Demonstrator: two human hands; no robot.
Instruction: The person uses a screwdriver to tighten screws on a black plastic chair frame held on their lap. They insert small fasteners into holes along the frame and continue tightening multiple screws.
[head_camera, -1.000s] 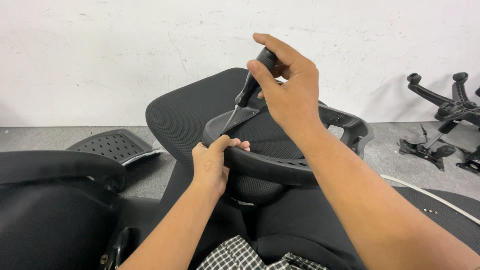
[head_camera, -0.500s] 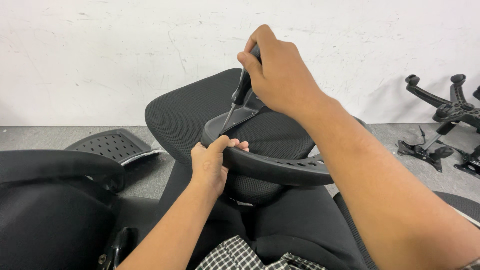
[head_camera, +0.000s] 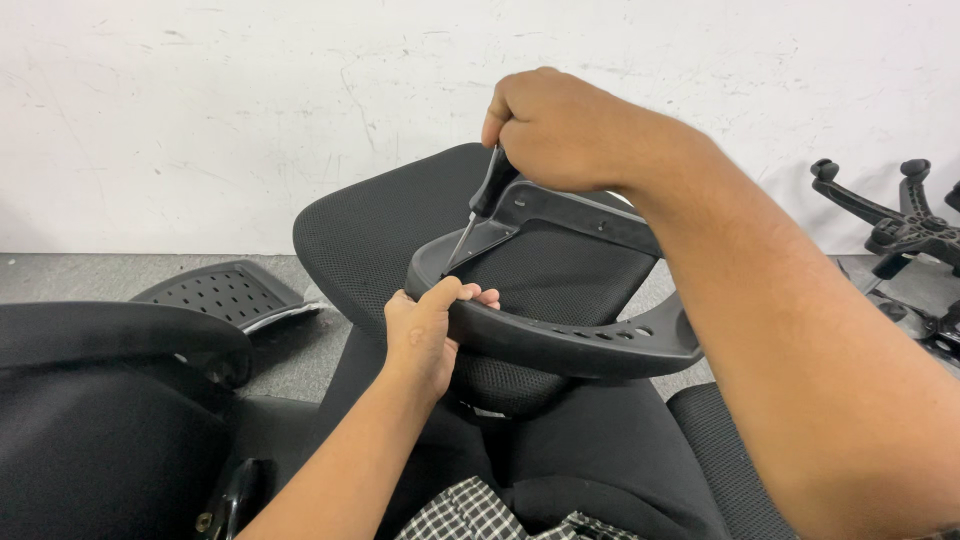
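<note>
The person's right hand (head_camera: 565, 130) is closed in a fist around the black handle of a screwdriver (head_camera: 483, 200), held high in the middle of the scene with the knuckles up. The metal shaft slants down and to the left, and its tip meets the near-left corner of a black plastic headrest frame (head_camera: 560, 345) — a curved, oval piece with a row of small slots along its near rim and a flat bracket (head_camera: 570, 210) crossing its far side just under the fist.

The left hand (head_camera: 432, 335) grips that frame from below on its left end, fingers wrapped over the rim and the thumb hooked on top, so the frame is held up off the seat, tilted toward the person. Through the opening of the frame shows black mesh fabric.

Behind the frame stands a black mesh chair cushion (head_camera: 365, 235), leaning up toward the white wall (head_camera: 200, 100). To the left, on the grey floor (head_camera: 60, 275), lies a perforated black plastic panel (head_camera: 225, 292), and nearer still a broad black chair part (head_camera: 110, 335) fills the left foreground. At the far right edge a black star-shaped chair base (head_camera: 895, 215) with castor stubs sits by the wall. A bit of checked black-and-white cloth (head_camera: 470, 515) shows at the bottom, close to the person — the right forearm crosses the whole right side of the view
</note>
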